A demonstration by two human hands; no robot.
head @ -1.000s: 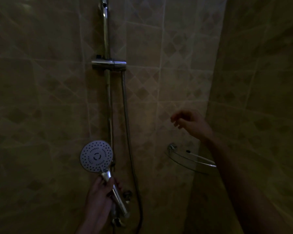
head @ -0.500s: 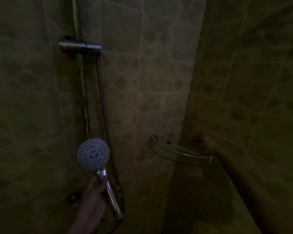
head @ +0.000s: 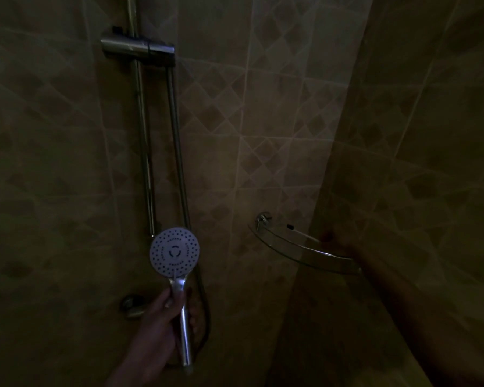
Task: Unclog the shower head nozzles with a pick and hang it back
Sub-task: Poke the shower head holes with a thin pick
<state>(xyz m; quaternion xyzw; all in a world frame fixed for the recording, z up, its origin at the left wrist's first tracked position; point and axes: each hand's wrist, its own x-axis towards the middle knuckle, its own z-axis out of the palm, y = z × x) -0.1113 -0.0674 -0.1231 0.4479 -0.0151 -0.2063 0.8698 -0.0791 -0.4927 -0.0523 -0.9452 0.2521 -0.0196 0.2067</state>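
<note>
In a dim shower corner, my left hand [head: 160, 325] grips the chrome handle of the shower head [head: 174, 253], whose round white nozzle face points toward me. My right hand [head: 337, 241] reaches over the glass corner shelf [head: 305, 251]; it is very dark, and its fingers are hard to make out. A thin pick [head: 301, 231] with a dark end lies on the shelf, just left of that hand. The empty chrome holder [head: 139, 50] sits high on the slide rail [head: 144, 152].
The hose [head: 178, 152] hangs from the holder area down past the shower head. A round wall fitting [head: 132, 304] sits low, left of my left hand. Tiled walls meet in a corner on the right.
My right hand dropped from mid-air down to the corner shelf near the pick. The view shifted up and right. My left hand kept holding the shower head.
</note>
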